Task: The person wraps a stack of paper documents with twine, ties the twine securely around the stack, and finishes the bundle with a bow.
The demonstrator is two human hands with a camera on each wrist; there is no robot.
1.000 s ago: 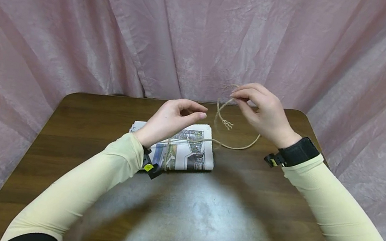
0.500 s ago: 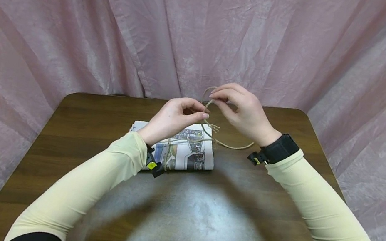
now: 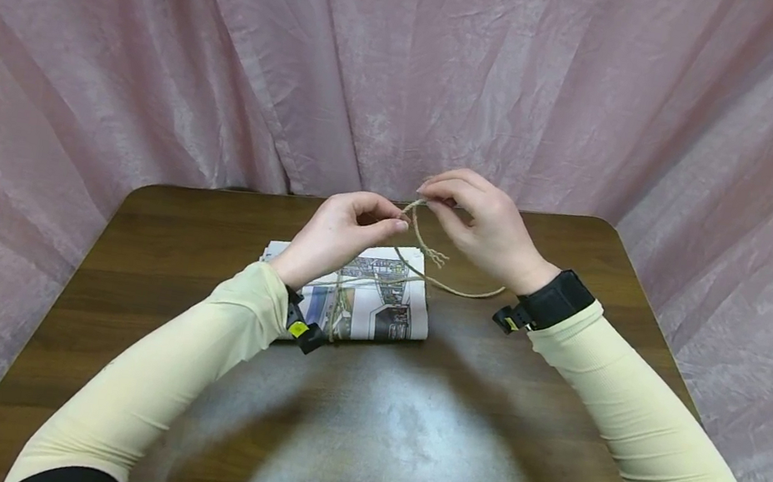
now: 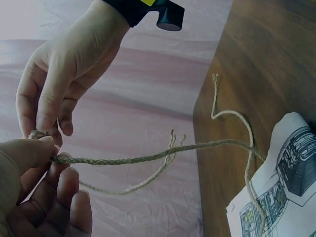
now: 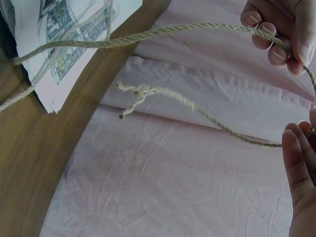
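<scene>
A stack of folded newspapers (image 3: 387, 308) lies on the table with twine (image 3: 335, 309) wound around it. Above the stack, my left hand (image 3: 342, 234) pinches a strand of the twine between thumb and fingers. My right hand (image 3: 487, 227) pinches the same twine slightly higher and to the right, so a small bend joins the two hands. A frayed end (image 5: 136, 96) hangs free below my right fingers. In the left wrist view, one taut strand (image 4: 133, 160) runs from my left fingertips down to the newspapers. Another loose end (image 4: 232, 112) rests on the wood.
The brown wooden table (image 3: 416, 439) has rounded far corners. A pink curtain (image 3: 473, 78) hangs right behind its far edge. Black straps with small cameras (image 3: 547, 304) sit on both wrists.
My right hand has come left and slightly down, bringing its twine to my left fingertips. My left hand stays nearly in place and now pinches the twine; the newspapers have not moved.
</scene>
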